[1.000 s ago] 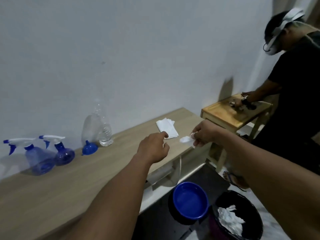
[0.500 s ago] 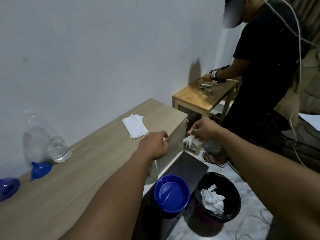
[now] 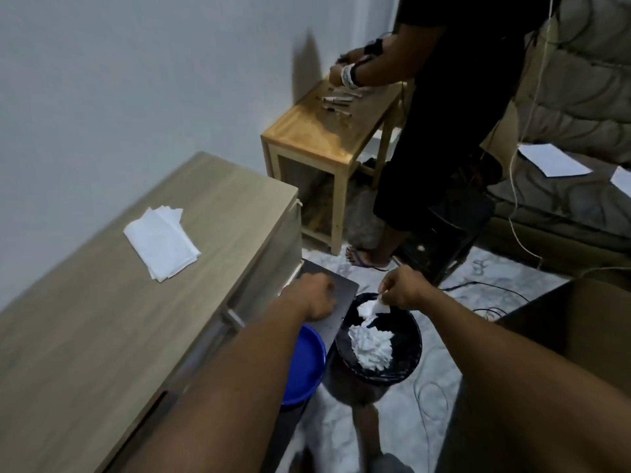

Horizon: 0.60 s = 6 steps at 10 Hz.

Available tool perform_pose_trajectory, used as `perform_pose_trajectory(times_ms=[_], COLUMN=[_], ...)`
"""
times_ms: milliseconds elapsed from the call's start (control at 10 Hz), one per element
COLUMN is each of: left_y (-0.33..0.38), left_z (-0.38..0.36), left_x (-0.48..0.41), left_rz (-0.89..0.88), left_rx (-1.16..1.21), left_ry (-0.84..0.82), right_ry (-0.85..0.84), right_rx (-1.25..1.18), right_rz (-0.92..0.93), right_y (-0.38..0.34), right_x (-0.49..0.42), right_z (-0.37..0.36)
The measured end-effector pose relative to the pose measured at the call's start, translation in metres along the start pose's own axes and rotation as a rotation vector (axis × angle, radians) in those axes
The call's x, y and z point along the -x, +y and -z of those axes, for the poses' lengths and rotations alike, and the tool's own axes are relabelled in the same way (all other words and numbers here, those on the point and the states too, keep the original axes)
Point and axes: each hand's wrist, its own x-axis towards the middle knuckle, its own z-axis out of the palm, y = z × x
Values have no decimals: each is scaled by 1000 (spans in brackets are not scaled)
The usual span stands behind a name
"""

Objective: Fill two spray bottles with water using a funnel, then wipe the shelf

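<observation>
Over the bin [image 3: 408,358], a crumpled tissue [image 3: 370,307] is pinched by the right hand [image 3: 403,291]; left hand [image 3: 316,298] is curled, empty, beside the shelf [image 3: 119,319]. Released off-centre, tissue could be dropped on the floor [image 3: 403,421].

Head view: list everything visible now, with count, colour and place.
shelf: one, light wood, left.
folded tissues: one stack, white, on the shelf.
basin: one, blue, low beside the shelf.
bin: one, black, right of the basin.
crumpled tissues: one heap, white, in the bin.
side table: one, honey wood, by the wall.
second person: one, black clothes, at the side table.
left hand: blurred, by the shelf's edge.
right hand: pinches a used tissue, white, above the bin.
</observation>
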Motion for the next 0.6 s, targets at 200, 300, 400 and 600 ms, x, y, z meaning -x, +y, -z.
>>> perform_pose_trajectory(times_ms=[200, 300, 400, 600], left_y=[23, 38, 51, 64], left_z=[-34, -41, -41, -27], left_x=[-57, -76, -92, -100], left_rz=[127, 144, 152, 203], left_rx=[20, 30, 57, 112], left_ry=[-179, -228, -249, -224], right_ry=[-81, -138, -234, -283], right_rx=[37, -1, 17, 6], right_rz=[-52, -52, -33, -48], right_y=[56, 70, 75, 67], right_x=[-59, -80, -97, -113], right_z=[3, 16, 27, 41])
